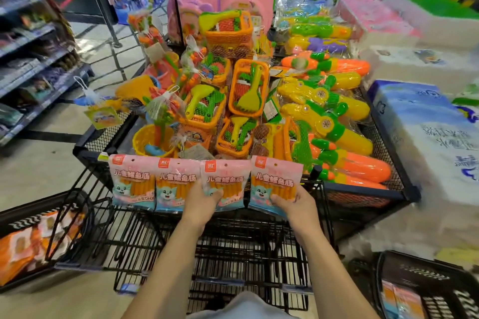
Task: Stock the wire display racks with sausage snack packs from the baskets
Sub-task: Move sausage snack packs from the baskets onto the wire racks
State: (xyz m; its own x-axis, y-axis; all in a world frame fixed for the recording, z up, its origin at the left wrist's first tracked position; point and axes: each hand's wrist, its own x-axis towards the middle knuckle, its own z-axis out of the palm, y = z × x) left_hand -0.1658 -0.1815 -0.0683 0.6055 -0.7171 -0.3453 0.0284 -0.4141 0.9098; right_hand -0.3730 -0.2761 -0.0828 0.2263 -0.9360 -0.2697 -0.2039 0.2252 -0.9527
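A store worker lines up 4 pink sausage snack packs [176, 184] along the top tier of a black wire display rack [233, 243], in front of a mesh bin [383, 137] heaped with sand toys [248, 88] and water guns [324, 101]. The left hand [204, 201] grasps the 3rd pack [229, 181] at its lower edge, thumb across the front. The right hand [298, 206] clasps the 4th pack [276, 181] the same way, apparently to stand both upright and face-out, level with the 2 packs at left. The left basket [23, 217] holds orange packs and the right basket [425, 274] holds more stock, both set within reach, likely to feed the rack's lower tiers.
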